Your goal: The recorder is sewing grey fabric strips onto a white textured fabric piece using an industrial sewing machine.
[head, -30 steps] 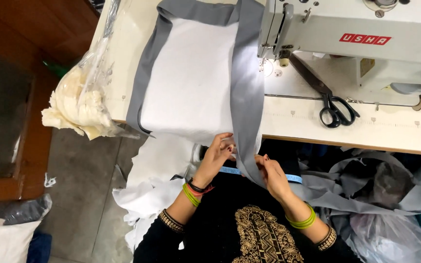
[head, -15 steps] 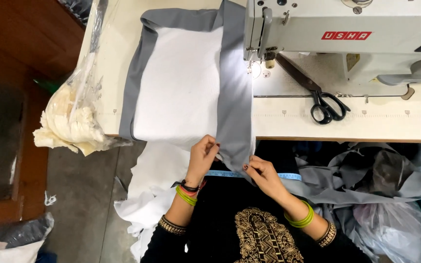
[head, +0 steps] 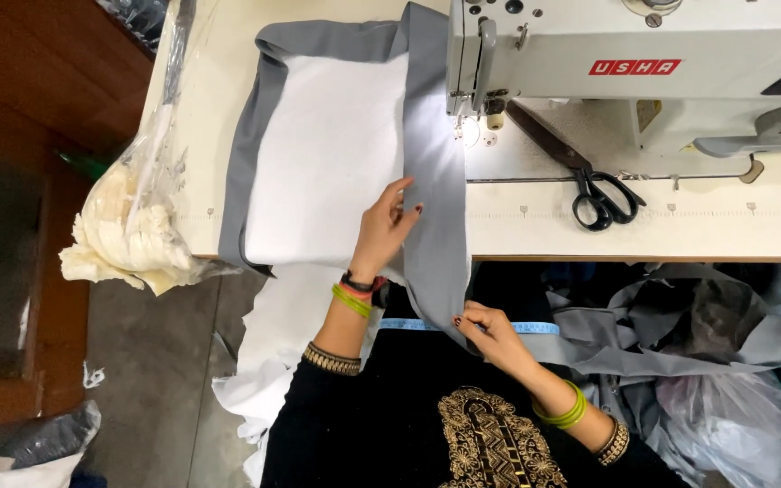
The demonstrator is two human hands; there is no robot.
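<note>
Grey-bordered white fabric panel (head: 323,163) lies flat on the cream sewing table (head: 680,230), by its front edge.
Left hand (head: 383,230) presses spread fingers on the grey band; right hand (head: 485,327) pinches its hanging end below the edge.

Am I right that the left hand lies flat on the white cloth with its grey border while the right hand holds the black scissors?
Not quite. In the head view the right hand pinches the near end of the grey border, not the black scissors, which lie untouched on the table beside the sewing machine. The left hand does lie on the white cloth.
</note>
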